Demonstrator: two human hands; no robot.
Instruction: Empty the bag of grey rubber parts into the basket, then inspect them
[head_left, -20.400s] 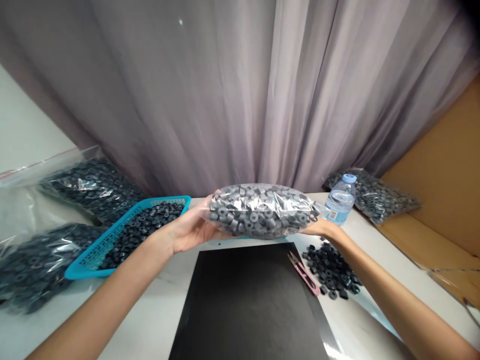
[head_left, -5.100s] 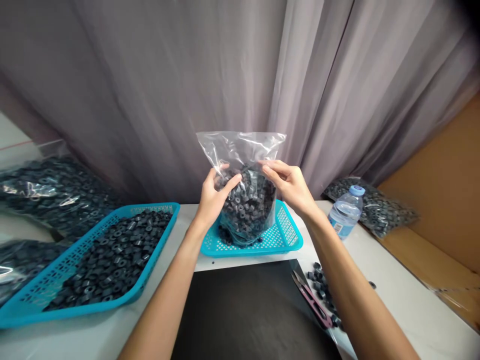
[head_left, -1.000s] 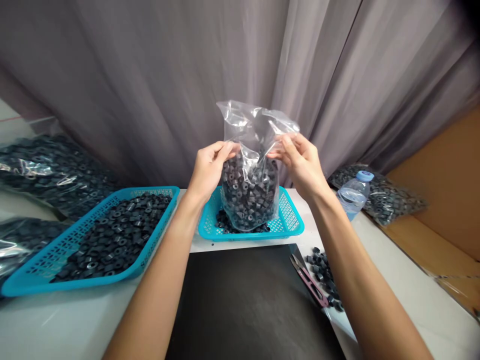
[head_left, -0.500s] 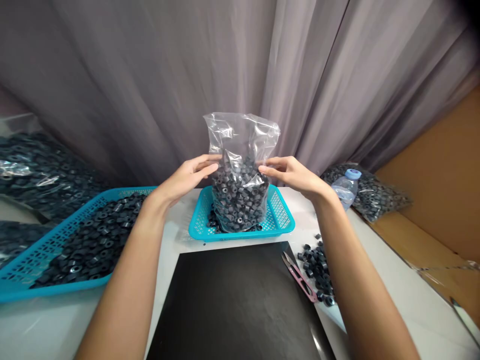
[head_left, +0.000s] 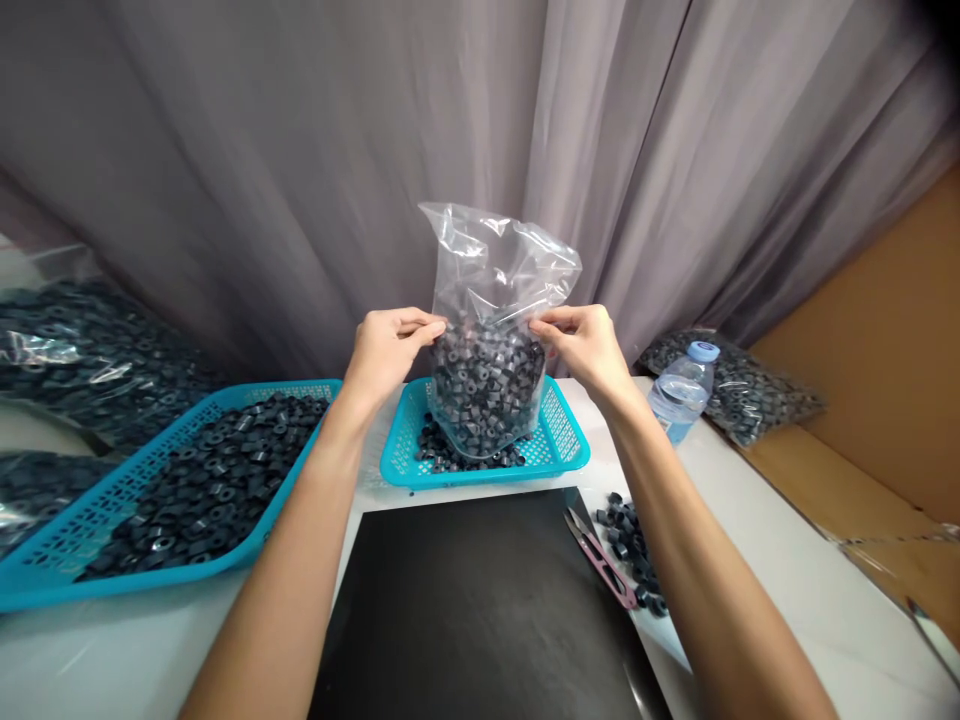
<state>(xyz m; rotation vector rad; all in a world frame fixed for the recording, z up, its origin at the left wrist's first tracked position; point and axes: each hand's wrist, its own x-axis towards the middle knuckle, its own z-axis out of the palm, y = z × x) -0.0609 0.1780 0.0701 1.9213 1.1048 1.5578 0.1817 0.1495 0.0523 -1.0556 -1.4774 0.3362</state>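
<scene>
A clear plastic bag (head_left: 489,385) stands upright, its lower part full of small dark grey ring-shaped pieces and its upper part loose and crumpled. My left hand (head_left: 391,345) pinches the bag's left side between thumb and fingers, just at the level of the pieces' top. At the same height, my right hand (head_left: 581,340) pinches the right side. Beneath the bag is a small blue plastic basket (head_left: 564,462), with more loose dark pieces (head_left: 439,450) on its floor. The bag's bottom seems lifted slightly above them.
A larger blue basket (head_left: 142,575) of dark pieces is at left, beside filled bags (head_left: 82,350). In front lies a black mat (head_left: 472,600) with pink thread snips (head_left: 604,565) on its right edge, near a loose pile (head_left: 626,535). A water bottle (head_left: 682,390) and another filled bag (head_left: 757,390) stand right.
Both hands have closed from loosely touching the bag's sides to pinching the plastic. The bag has risen a little and shifted slightly right, uncovering more pieces in the small basket.
</scene>
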